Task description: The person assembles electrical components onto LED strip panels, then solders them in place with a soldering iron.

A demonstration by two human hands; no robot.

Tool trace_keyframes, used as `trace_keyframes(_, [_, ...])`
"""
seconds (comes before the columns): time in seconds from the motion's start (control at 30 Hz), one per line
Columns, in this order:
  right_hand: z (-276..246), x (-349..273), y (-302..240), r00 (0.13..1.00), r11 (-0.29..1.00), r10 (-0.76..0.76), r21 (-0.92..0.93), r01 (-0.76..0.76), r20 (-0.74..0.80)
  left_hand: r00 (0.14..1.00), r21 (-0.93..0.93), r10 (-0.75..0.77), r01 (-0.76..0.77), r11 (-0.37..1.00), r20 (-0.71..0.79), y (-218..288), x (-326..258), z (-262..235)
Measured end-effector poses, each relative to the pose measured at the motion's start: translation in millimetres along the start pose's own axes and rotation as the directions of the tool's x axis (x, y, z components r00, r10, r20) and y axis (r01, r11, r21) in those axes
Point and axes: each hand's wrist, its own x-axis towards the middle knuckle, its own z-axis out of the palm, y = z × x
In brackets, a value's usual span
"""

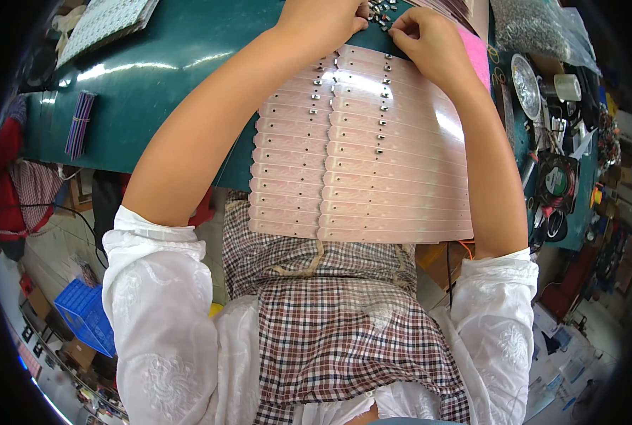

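Two overlapping stacks of pale pink circuit-board panels, a left panel (287, 149) and a wider right panel (394, 170), lie in front of me at the table's near edge. Small metal-cased connectors (383, 108) sit in a column on the upper rows of each; the lower rows show only small dark holes. Beyond the panels is a loose pile of the same small parts (381, 10). My left hand (330, 23) is closed at the pile's left side, fingertips curled together. At its right, my right hand (433, 44) pinches thumb and forefinger. Whatever either holds is too small to make out.
The green tabletop (181, 92) carries a banded purple bundle (80, 125) at left and a white panel stack (107, 28) at far left. Rightward are a pink sheet (475, 57), a clear plastic bag (542, 28), a metal bowl (525, 86) and a small fan (558, 183).
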Motion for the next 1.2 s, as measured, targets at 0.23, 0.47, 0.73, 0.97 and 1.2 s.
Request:
trace_keyframes(0.23, [7,2,-13,1.0,0.999,0.021,0.043,-0.021,0.007,0.994,0.033,0.049,-0.046,0.998,-0.102,1,-3,-6])
trace_keyframes(0.47, [-4,-4,2,0.992,0.99,0.093,0.11,-0.083,-0.082,0.999,-0.201,-0.037,0.038,0.979,0.006,11,-46,-68])
trace_keyframes(0.73, [-59,-83,-42,0.972,0.835,0.208,0.498,-0.234,0.107,0.926,-0.368,-0.23,0.334,0.868,0.299,25,-126,-92])
trace_keyframes(0.97, [-47,-146,-81,0.907,0.733,0.265,0.542,-0.41,0.327,0.896,-0.395,-0.301,0.418,0.818,0.325,28,-139,-84])
trace_keyframes(1.2, [-26,-149,-87,0.966,0.89,0.136,0.402,-0.216,0.219,0.908,-0.486,-0.285,0.406,0.774,0.306,36,-140,-78])
